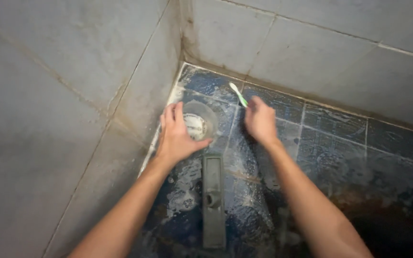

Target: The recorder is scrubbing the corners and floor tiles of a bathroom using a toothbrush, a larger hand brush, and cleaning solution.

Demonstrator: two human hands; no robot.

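Note:
My left hand (177, 136) grips a small clear plastic cup (201, 120) that holds a whitish substance, low over the wet dark blue floor tiles near the corner. My right hand (261, 122) is closed around a white and green toothbrush (238, 94), whose free end sticks up toward the far wall. The two hands are a short way apart, above the top end of a long grey floor drain cover (213, 200).
Grey tiled walls (63, 86) meet in a stained corner straight ahead. The blue floor tiles (331, 143) are wet, with white foam patches near the drain and brown rusty staining at the right.

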